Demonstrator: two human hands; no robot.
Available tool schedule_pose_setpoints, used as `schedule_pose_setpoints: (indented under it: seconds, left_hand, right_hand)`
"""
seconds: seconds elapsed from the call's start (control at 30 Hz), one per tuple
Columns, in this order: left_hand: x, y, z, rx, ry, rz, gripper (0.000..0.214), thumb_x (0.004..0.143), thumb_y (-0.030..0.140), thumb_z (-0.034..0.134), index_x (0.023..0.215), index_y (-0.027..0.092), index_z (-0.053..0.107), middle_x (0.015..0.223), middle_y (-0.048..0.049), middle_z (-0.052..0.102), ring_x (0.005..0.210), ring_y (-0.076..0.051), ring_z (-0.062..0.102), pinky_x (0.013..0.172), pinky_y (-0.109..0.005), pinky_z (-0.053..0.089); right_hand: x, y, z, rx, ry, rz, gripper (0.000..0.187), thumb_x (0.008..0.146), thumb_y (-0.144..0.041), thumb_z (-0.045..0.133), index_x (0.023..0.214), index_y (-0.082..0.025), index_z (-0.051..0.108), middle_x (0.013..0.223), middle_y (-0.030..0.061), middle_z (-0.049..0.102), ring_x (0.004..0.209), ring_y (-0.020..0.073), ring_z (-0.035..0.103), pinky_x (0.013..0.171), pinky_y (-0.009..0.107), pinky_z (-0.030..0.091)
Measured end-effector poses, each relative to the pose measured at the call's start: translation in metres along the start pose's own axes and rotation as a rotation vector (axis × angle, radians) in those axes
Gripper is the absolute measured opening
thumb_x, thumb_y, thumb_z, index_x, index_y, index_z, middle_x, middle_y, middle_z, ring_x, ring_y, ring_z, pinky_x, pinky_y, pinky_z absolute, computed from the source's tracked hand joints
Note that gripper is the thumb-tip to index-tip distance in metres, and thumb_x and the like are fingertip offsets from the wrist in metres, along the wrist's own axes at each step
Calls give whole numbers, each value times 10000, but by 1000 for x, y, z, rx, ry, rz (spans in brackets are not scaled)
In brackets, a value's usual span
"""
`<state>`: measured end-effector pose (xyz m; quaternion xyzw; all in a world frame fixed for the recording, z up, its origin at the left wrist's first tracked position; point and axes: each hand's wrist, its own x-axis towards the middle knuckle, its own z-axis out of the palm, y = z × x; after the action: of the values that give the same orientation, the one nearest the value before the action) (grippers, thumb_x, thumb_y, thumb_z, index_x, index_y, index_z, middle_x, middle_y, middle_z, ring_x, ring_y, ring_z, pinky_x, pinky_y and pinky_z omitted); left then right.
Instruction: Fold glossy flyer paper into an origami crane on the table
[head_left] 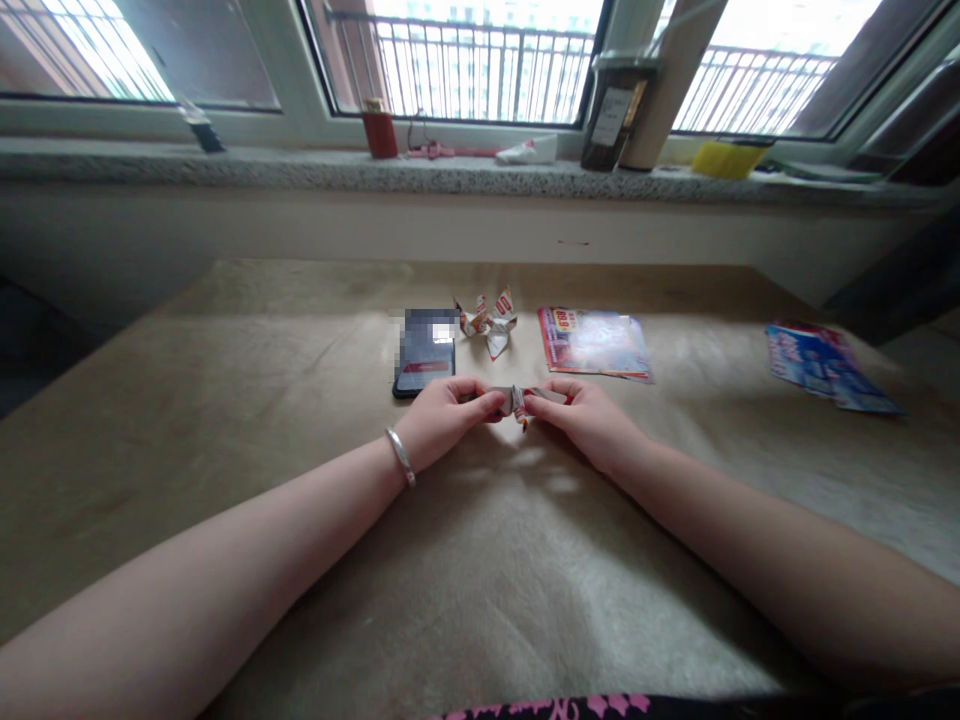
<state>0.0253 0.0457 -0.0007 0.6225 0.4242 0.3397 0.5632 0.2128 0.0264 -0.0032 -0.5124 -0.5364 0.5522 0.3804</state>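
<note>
Between my two hands is a small piece of folded printed paper point(518, 402), white and red with a narrow tip pointing down. My left hand point(452, 412), with a silver bangle point(400, 457) at the wrist, pinches its left side between thumb and fingers. On the other side, my right hand point(579, 412) is closed on the right part of the paper. Fingers cover much of it, so its full shape is hidden. Just beyond the hands stand folded paper figures point(491, 322) in white, red and brown print. A dark smartphone point(426, 350) lies beside them, near my left hand.
A stack of glossy printed leaflets point(595, 342) lies beyond my right hand, and blue leaflets point(829, 368) are fanned out farther right. Along the stone windowsill point(300, 177) stand a red container point(379, 130), a dark jar point(613, 115) and a yellow item point(727, 158).
</note>
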Motion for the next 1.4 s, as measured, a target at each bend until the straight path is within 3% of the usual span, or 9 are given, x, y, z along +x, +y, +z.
schedule_pose_setpoints:
  seconds: [0.3, 0.57, 0.77, 1.27, 1.4]
  left_hand:
    - [2, -3, -2, -257, -61, -40, 363, 660, 429, 753, 673, 125, 557, 730, -16, 641, 674, -104, 592, 687, -246, 499]
    - [4, -6, -5, -360, -98, -93, 402, 612, 433, 792, 655, 118, 545, 716, -20, 653, 626, -85, 587, 621, -209, 483]
    - [5, -6, -6, -428, -103, -124, 407, 597, 411, 809, 653, 113, 537, 731, -32, 659, 665, -102, 608, 625, -215, 489]
    - [6, -8, -8, -532, -160, -169, 322, 676, 336, 776, 702, 117, 543, 751, -35, 661, 684, -105, 634, 637, -210, 504]
    - [7, -8, -8, -558, -194, -157, 370, 626, 362, 807, 702, 122, 536, 738, -28, 656, 676, -111, 636, 629, -209, 501]
  right_hand:
    - [-2, -2, -2, 122, -29, 70, 333, 623, -457, 722, 659, -151, 596, 539, -41, 486, 494, 70, 349, 497, 246, 190]
    - [2, 0, -3, 332, -85, 120, 263, 598, -368, 757, 690, -150, 642, 693, 12, 624, 621, 103, 494, 618, 260, 340]
    - [4, 2, -3, 454, -114, 128, 247, 583, -325, 784, 698, -146, 658, 715, 21, 643, 694, 115, 548, 699, 262, 393]
    - [3, 0, -2, 586, -134, 182, 143, 642, -226, 731, 749, -157, 666, 711, 11, 659, 637, 94, 568, 610, 205, 436]
    - [4, 2, -2, 633, -185, 173, 166, 626, -232, 746, 755, -155, 675, 701, 10, 665, 649, 89, 579, 597, 188, 436]
